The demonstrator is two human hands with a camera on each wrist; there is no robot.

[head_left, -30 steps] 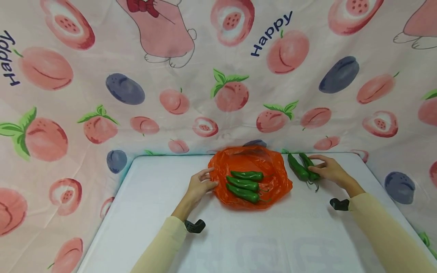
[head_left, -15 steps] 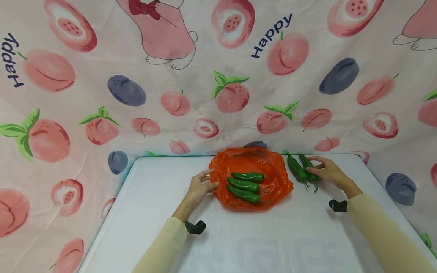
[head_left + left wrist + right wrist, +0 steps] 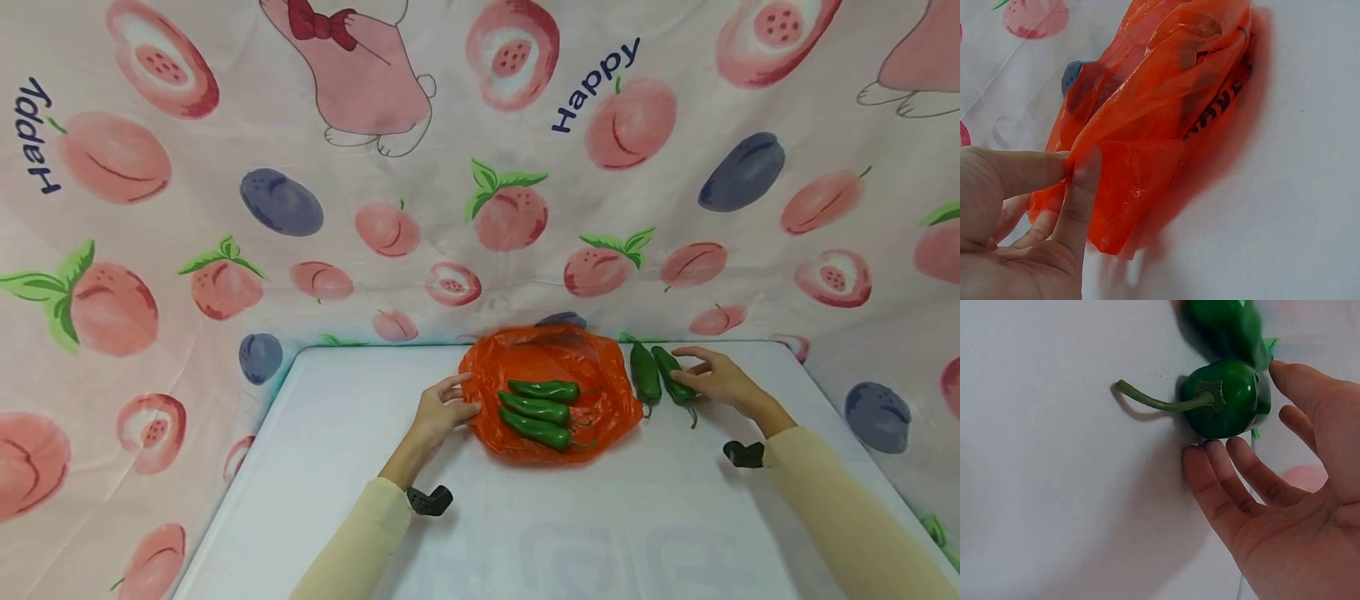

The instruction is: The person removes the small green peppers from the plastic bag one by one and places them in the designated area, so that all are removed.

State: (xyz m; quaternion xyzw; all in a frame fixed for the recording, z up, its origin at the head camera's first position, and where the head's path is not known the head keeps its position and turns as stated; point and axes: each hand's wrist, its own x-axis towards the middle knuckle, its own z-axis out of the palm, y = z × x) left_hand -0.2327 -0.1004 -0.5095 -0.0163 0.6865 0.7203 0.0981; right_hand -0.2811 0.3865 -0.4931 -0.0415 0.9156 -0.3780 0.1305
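An orange plastic bag (image 3: 487, 358) lies at the back of the table with three green peppers (image 3: 534, 407) lined up on it. My left hand (image 3: 441, 412) pinches the bag's left edge between thumb and finger, as the left wrist view shows. To the right of the bag, my right hand (image 3: 716, 379) has its thumb and fingers around a green pepper (image 3: 1225, 403), whose curved stem points away from the palm. Another green pepper (image 3: 645, 375) lies beside it, between that hand and the bag.
A white cloth-covered table (image 3: 360, 392) extends toward me under both arms. Behind it rises a curtain (image 3: 450, 183) printed with peaches. Dark wrist mounts (image 3: 430, 500) sit at both sleeves.
The pepper nearer the bag has swung straighter and come apart from the one at my right hand. That one has shifted slightly left. My left hand has stayed at the bag's edge.
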